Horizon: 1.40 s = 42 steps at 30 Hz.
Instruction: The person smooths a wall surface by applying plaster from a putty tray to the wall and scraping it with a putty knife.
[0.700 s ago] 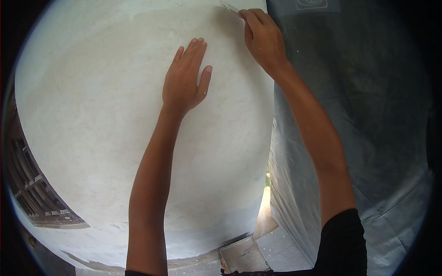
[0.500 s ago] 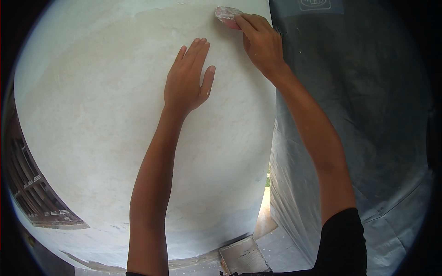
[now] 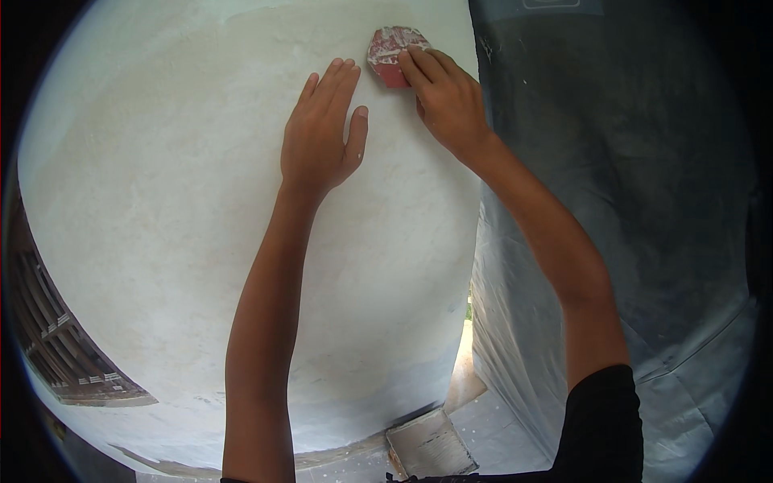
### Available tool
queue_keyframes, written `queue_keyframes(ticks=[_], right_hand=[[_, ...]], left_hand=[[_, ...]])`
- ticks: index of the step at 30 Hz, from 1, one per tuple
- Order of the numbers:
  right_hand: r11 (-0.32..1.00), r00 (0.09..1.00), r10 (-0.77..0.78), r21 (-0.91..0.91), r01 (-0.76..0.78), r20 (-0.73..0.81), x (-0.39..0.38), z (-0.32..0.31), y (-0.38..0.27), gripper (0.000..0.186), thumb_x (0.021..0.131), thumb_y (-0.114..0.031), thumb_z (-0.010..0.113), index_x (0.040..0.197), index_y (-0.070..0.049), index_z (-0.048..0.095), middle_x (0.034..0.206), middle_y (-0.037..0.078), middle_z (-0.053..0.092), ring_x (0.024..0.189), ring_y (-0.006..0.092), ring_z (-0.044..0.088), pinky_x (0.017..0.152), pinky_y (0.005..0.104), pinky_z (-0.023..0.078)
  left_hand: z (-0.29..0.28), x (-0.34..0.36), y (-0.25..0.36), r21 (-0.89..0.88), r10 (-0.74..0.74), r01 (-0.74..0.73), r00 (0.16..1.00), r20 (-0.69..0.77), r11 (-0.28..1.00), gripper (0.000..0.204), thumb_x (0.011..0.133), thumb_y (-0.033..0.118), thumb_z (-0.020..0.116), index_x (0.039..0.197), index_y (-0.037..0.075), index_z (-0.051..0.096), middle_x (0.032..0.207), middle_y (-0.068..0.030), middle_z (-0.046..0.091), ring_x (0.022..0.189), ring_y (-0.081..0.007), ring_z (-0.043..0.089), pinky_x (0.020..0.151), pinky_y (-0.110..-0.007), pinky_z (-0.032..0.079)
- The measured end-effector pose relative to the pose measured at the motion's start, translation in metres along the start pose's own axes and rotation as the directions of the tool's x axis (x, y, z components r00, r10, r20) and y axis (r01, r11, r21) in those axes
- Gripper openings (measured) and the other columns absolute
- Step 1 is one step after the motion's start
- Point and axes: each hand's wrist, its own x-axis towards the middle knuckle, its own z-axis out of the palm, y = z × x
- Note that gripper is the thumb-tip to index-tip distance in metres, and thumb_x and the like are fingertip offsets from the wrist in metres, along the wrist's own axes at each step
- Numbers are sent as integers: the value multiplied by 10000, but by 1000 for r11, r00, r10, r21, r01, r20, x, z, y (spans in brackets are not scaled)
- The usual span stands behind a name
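Note:
A pale, whitish wall [image 3: 386, 266] fills the middle of the head view, with faint uneven patches on it. My right hand [image 3: 451, 105] pinches a flat red piece [image 3: 392, 75] with angled corners, heavily smeared with white. It lies close against the upper part of the wall; whether it is sandpaper or a scraper I cannot tell. Just left of it, my left hand [image 3: 318, 133] rests flat on the wall, fingers stretched upward and thumb apart, holding nothing.
Dark plastic sheeting [image 3: 612, 193] hangs along the wall's right edge. A brown wooden window grille [image 3: 64, 330] is set at the lower left. Below, a square whitish-grey board or slab [image 3: 431, 445] lies on the tiled floor [image 3: 499, 431].
The red piece and my right hand have come down along the wall and slightly left; more of its smeared face shows. My left hand has shifted slightly up and left in view.

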Motion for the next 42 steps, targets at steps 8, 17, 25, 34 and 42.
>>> queue_keyframes(ticks=[8,17,25,34,42], right_hand=[[969,980,184,180,-168,-75,3,-20,3,421,765,24,674,1181,-37,678,1139,65,698,1039,240,683,745,344,595],[998,999,37,-54,-38,-18,34,11,4,419,756,-8,689,1174,-10,671,1072,82,688,1019,249,671,746,342,599],[995,997,68,67,-71,38,1,-16,-33,418,762,15,680,1179,-1,677,1100,99,695,1022,256,673,747,347,600],[980,975,191,85,-182,-112,41,-11,17,303,889,-9,647,1182,-56,707,1149,91,731,964,281,708,780,377,590],[992,999,43,-116,-41,14,10,13,-6,460,735,-18,685,1191,25,654,1089,85,646,1029,249,646,728,332,604]], left_hand=[[1,-1,-1,72,-14,18,998,-54,997,440,874,69,603,1303,-24,578,1345,-166,631,1341,-304,541,1156,-472,386],[2,-1,-2,85,-13,20,997,-79,996,426,851,45,595,1272,-26,597,1315,-164,647,1323,-305,557,1147,-468,403],[2,-3,-9,51,-27,33,991,-131,998,438,832,0,569,1268,-26,601,1264,-175,670,1291,-316,585,1130,-467,425],[1,-2,-2,54,-56,62,993,-107,997,481,833,-37,541,1310,-17,596,1303,-152,662,1322,-292,570,1146,-463,409],[4,-3,-5,65,-20,29,991,-135,997,462,808,0,573,1268,-20,608,1269,-176,670,1292,-300,588,1129,-453,430]])
